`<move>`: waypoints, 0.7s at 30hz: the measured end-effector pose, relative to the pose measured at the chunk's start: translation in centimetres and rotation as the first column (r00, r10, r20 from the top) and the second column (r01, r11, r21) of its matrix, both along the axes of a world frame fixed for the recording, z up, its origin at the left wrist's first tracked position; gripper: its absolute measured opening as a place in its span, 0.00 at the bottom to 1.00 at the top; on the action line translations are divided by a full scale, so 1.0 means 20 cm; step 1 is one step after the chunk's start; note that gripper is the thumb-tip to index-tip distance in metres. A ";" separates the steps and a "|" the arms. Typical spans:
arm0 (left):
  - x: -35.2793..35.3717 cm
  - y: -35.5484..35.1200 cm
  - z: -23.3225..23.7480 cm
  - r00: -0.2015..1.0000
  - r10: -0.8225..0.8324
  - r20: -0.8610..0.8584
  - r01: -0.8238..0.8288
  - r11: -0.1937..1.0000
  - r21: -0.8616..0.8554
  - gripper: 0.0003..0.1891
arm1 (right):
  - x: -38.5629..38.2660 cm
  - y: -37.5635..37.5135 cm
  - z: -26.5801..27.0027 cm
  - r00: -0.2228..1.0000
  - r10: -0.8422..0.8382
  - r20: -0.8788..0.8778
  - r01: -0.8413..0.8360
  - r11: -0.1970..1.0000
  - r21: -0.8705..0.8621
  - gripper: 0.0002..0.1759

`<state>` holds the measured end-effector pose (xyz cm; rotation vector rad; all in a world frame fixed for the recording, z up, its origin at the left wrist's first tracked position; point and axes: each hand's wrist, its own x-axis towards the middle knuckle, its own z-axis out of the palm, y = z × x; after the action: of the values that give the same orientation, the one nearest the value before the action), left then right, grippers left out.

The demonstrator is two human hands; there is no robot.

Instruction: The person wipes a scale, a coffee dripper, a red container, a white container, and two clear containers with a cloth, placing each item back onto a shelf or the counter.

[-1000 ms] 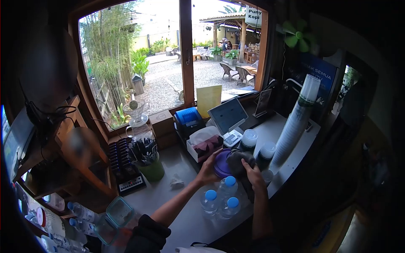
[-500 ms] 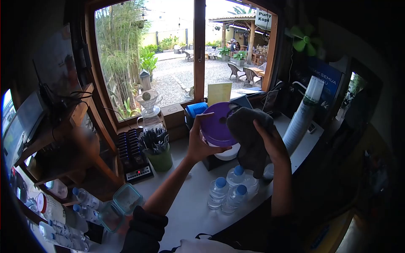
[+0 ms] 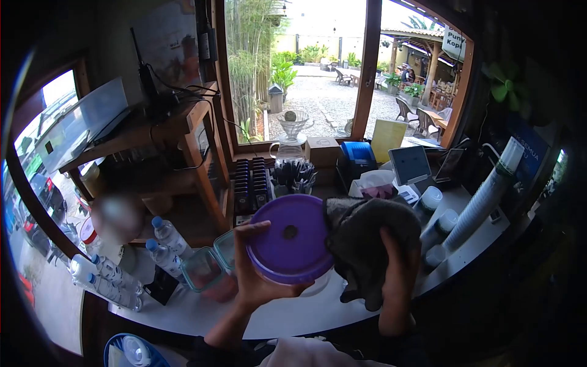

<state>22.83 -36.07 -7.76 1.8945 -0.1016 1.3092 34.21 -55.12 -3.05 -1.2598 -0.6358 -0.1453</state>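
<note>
My left hand grips a round purple lid by its left edge, thumb along the lower rim and fingers at the upper left. The lid's flat face, with a dark round mark in the middle, is tilted toward me. Bunched in my right hand is a dark grey cloth, which meets the lid's right edge. Both are held up above the white counter. Part of a white round thing shows beneath the lid, mostly hidden.
Glass containers and several water bottles stand at left. Behind the lid are wrapped straws or cutlery and a glass dripper. A tablet and a long stack of plastic cups are at right.
My view has swung to the left, bringing more of the shelf and bottles in. The lid is nearer and shows its face more fully; the cloth stays at its right edge.
</note>
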 end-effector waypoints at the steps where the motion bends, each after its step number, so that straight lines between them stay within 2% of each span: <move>1: -0.07 -0.01 -0.05 0.997 0.049 -0.056 -0.048 0.999 0.015 0.52 | -0.03 0.02 -0.07 0.999 0.042 -0.003 -0.042 0.998 -0.037 0.14; 4: -0.16 -0.01 -0.30 0.991 0.003 -0.133 -0.018 0.994 -0.112 0.52 | -0.07 0.09 -0.25 0.986 0.143 0.084 -0.118 0.962 -0.248 0.10; 6: -0.19 -0.01 -0.44 0.984 0.014 -0.176 -0.034 0.993 -0.111 0.50 | -0.06 0.13 -0.34 0.980 0.138 0.143 -0.076 0.924 -0.374 0.09; 7: -0.20 -0.01 -0.50 0.980 0.017 -0.198 -0.040 0.993 -0.112 0.50 | -0.06 0.17 -0.38 0.960 0.024 0.278 0.075 0.938 -0.339 0.08; 10: -0.19 0.00 -0.64 0.969 0.082 -0.231 -0.091 0.995 -0.030 0.50 | -0.05 0.27 -0.43 0.919 -0.039 0.392 0.156 0.950 -0.271 0.07; 11: -0.19 0.01 -0.71 0.968 0.063 -0.241 -0.078 0.996 -0.053 0.50 | -0.08 0.28 -0.42 0.906 0.064 0.418 0.149 0.877 -0.457 0.07; 12: -0.18 0.03 -0.76 0.971 0.055 -0.234 -0.074 0.994 -0.075 0.51 | -0.07 0.32 -0.46 0.876 0.212 0.433 0.074 0.828 -0.555 0.15; 14: -0.17 0.05 -0.83 0.975 0.036 -0.221 -0.063 0.991 -0.116 0.54 | -0.11 0.40 -0.54 0.765 0.445 0.466 0.006 0.718 -0.696 0.25; 15: -0.18 0.04 -0.86 0.975 0.011 -0.223 -0.055 0.980 -0.189 0.61 | -0.14 0.40 -0.54 0.733 0.492 0.469 0.030 0.665 -0.746 0.27; 17: -0.18 0.06 -0.86 0.973 0.027 -0.231 -0.066 0.984 -0.166 0.65 | -0.19 0.38 -0.52 0.666 0.587 0.460 0.089 0.550 -0.830 0.30; 20: -0.21 0.06 -0.87 0.962 0.011 -0.273 -0.053 0.988 -0.146 0.70 | -0.19 0.33 -0.53 0.450 0.804 0.389 -0.066 0.464 -0.883 0.31; 21: -0.20 0.07 -0.87 0.957 -0.001 -0.288 -0.040 0.990 -0.137 0.71 | -0.20 0.30 -0.55 0.438 0.816 0.377 -0.160 0.483 -0.861 0.33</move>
<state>18.76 -34.61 -25.23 1.9451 0.1567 1.0111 30.30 -49.06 -13.99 -1.6649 -2.0528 0.1848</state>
